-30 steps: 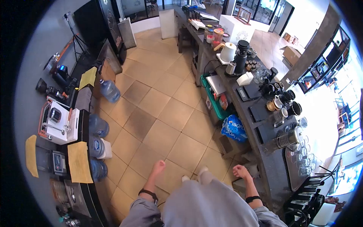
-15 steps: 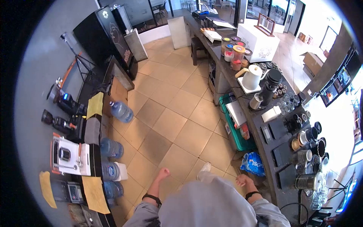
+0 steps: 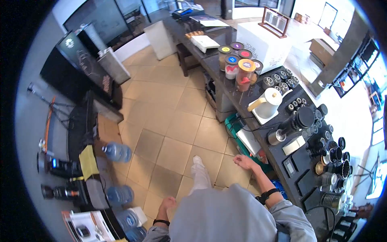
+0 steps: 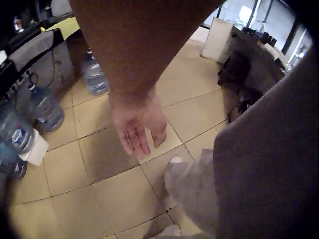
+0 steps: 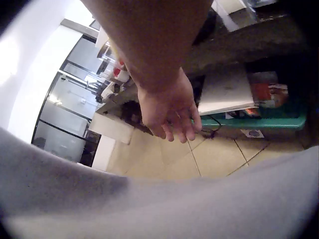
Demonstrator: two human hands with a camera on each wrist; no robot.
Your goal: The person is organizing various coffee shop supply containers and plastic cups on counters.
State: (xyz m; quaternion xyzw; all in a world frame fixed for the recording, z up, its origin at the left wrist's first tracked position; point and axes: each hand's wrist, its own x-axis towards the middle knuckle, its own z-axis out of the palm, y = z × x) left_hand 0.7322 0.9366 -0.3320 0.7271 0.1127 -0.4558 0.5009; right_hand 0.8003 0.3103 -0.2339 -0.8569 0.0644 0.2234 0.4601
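The left hand (image 3: 168, 203) hangs low beside the body over the tiled floor; in the left wrist view the same hand (image 4: 139, 127) shows loose, slightly bent fingers around nothing. Held forward near the counter's edge, the right hand (image 3: 244, 162) is empty too. In the right wrist view the right hand (image 5: 172, 112) has its fingers loosely bent, close to a green bin (image 5: 284, 123) with a flat silver item (image 5: 227, 94) on it. A white kettle (image 3: 267, 104) stands on its base on the counter, above and right of the right hand.
A long dark counter (image 3: 225, 90) runs along the right with lidded jars (image 3: 244, 74), a black grinder (image 3: 300, 120) and cups. Large water bottles (image 3: 117, 152) stand on the floor at left, by a shelf with machines. A black fridge (image 3: 80, 66) is further back.
The view has moved forward along the floor and turned, with the kettle and jars now closer. The right hand has come forward; the left hand sits lower. One leg has stepped ahead.
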